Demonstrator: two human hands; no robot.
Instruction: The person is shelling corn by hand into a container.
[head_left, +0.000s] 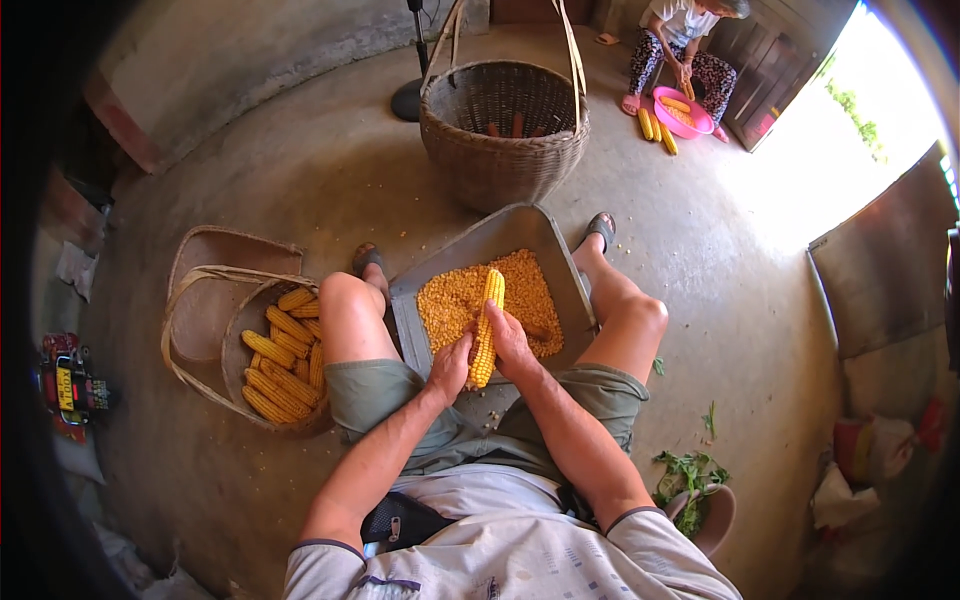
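Note:
An ear of yellow corn (489, 322), its kernels on, is held nearly upright in the picture between both hands. My right hand (510, 339) grips it from the right, thumb on the kernels. At its lower left side, my left hand (451, 366) closes on the same ear; some fingers are hidden beneath. Below the hands, between the knees, a grey scoop-shaped tray (409, 285) holds loose corn kernels (457, 296). To the left, a wicker basket (234, 341) with an arched handle contains several whole ears of corn (281, 382).
Beyond the tray stands a tall woven basket (502, 161) with reddish cobs inside. A seated person (682, 45) holds an ear over a pink basin (705, 124), with more ears on the floor. A pot (721, 517) of greens is at lower right; a black stand base (406, 101) is behind.

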